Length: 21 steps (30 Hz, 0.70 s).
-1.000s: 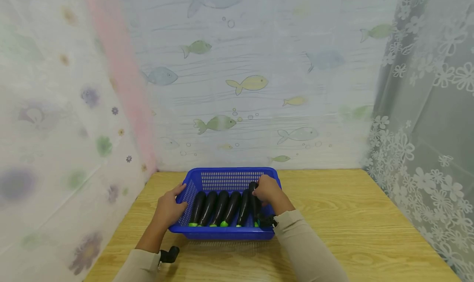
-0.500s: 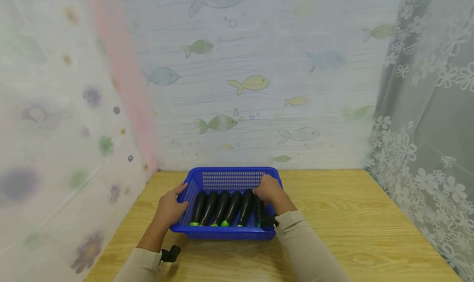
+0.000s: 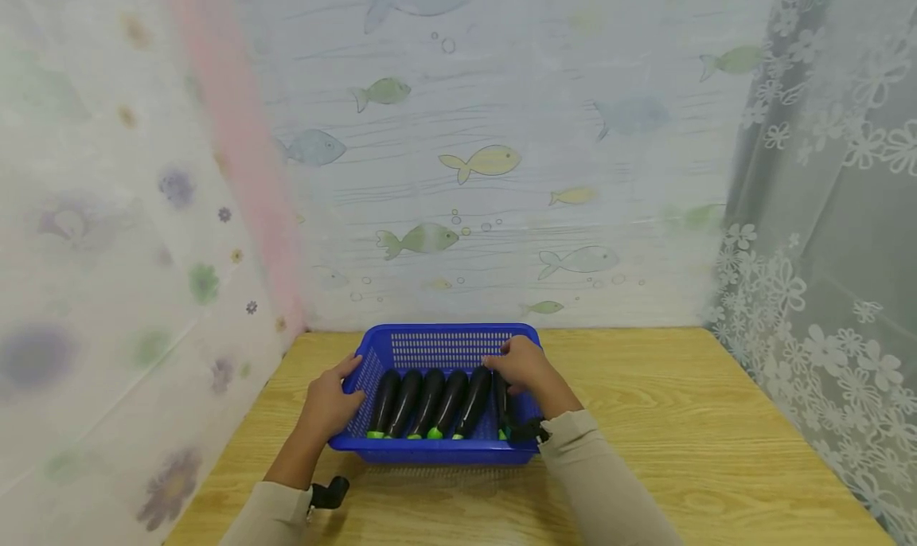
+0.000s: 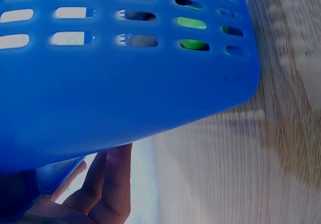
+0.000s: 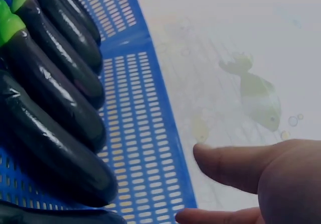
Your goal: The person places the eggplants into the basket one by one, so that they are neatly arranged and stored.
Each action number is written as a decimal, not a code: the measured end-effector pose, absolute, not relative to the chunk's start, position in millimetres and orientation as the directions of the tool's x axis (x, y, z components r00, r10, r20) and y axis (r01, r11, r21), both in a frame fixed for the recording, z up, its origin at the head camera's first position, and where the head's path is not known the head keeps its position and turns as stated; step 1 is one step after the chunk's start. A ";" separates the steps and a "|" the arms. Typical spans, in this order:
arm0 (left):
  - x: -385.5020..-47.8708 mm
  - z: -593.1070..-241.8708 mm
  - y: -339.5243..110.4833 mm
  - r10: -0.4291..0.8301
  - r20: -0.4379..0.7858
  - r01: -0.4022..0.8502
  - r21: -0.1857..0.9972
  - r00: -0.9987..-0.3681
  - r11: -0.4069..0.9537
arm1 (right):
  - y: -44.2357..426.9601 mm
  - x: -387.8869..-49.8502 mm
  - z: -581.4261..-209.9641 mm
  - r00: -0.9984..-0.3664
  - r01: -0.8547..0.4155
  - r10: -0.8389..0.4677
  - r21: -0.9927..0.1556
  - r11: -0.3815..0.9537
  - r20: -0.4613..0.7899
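Observation:
A blue plastic basket [image 3: 437, 450] with slotted walls stands on the table. Several dark eggplants [image 3: 423, 403] with green stem ends lie side by side in it, stems toward the near wall. My left hand [image 3: 331, 399] holds the basket's left rim; in the left wrist view its fingers [image 4: 116, 176] reach the outside of the wall. Over the right part of the basket is my right hand [image 3: 526, 367], above the rightmost eggplant [image 3: 503, 403] and partly hiding it. In the right wrist view the thumb [image 5: 230, 166] and a finger stand apart with nothing between them.
The wood-grain table [image 3: 645, 419] extends to the right of the basket. Behind it hangs a fish-print sheet [image 3: 609, 196]. A flowered sheet [image 3: 143, 291] is at left and a lace curtain [image 3: 809, 331] at right.
The rightmost eggplant, leaning in my right hand earlier, has come down to the right, leaving a gap beside its neighbour. My right fingers have since spread off it. The left hand keeps its place.

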<state>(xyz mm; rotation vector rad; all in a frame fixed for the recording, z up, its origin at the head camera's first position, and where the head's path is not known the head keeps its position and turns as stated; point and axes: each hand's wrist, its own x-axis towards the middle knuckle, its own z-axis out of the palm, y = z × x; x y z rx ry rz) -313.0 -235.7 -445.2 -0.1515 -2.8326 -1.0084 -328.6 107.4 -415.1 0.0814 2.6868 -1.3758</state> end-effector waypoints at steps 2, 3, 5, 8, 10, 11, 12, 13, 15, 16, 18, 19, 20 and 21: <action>-312.7 -446.0 -235.5 0.047 0.157 0.136 0.624 -0.986 0.769 | 110.0 -325.8 -411.9 -0.990 0.096 -0.033 -0.831 0.548 -0.136; -312.6 -446.4 -235.1 0.048 0.155 0.135 0.624 -0.987 0.769 | 112.1 -324.1 -410.4 -0.990 0.092 -0.046 -0.844 0.528 -0.136; -312.6 -446.6 -234.8 0.052 0.148 0.134 0.624 -0.988 0.770 | 116.5 -320.4 -406.4 -0.989 0.085 -0.064 -0.869 0.488 -0.133; -311.6 -445.4 -234.4 0.053 0.140 0.130 0.626 -0.989 0.769 | 124.8 -315.1 -399.7 -0.988 0.066 -0.097 -0.885 0.461 -0.124; -310.6 -444.5 -235.0 0.049 0.137 0.125 0.625 -0.989 0.771 | 130.7 -313.2 -395.8 -0.988 0.046 -0.107 -0.880 0.472 -0.109; -310.2 -443.8 -235.5 0.045 0.136 0.121 0.624 -0.990 0.772 | 134.0 -312.3 -393.2 -0.987 0.030 -0.122 -0.873 0.487 -0.102; -309.9 -443.1 -236.0 0.043 0.136 0.119 0.621 -0.990 0.774 | 137.3 -311.4 -390.4 -0.987 0.010 -0.136 -0.864 0.504 -0.090; -309.6 -442.3 -236.7 0.044 0.135 0.119 0.616 -0.990 0.779 | 140.9 -310.7 -387.8 -0.986 -0.015 -0.147 -0.847 0.532 -0.074; -309.1 -440.4 -238.2 0.054 0.135 0.126 0.602 -0.989 0.789 | 149.1 -308.7 -382.8 -0.986 -0.070 -0.161 -0.801 0.595 -0.033; -309.3 -439.2 -239.2 0.066 0.138 0.136 0.593 -0.988 0.794 | 153.9 -307.3 -380.8 -0.985 -0.100 -0.172 -0.777 0.622 -0.012; -309.6 -435.9 -241.4 0.101 0.155 0.172 0.561 -0.983 0.810 | 164.8 -303.4 -378.7 -0.980 -0.161 -0.195 -0.715 0.681 0.035; -309.9 -433.4 -242.9 0.122 0.165 0.194 0.540 -0.979 0.819 | 170.8 -301.0 -378.5 -0.978 -0.185 -0.200 -0.677 0.712 0.056; -310.1 -430.4 -244.5 0.146 0.177 0.218 0.515 -0.973 0.829 | 177.2 -298.2 -378.4 -0.973 -0.216 -0.214 -0.635 0.741 0.081; -310.4 -427.2 -246.7 0.171 0.185 0.241 0.486 -0.968 0.840 | 184.0 -294.9 -378.9 -0.969 -0.240 -0.225 -0.594 0.768 0.101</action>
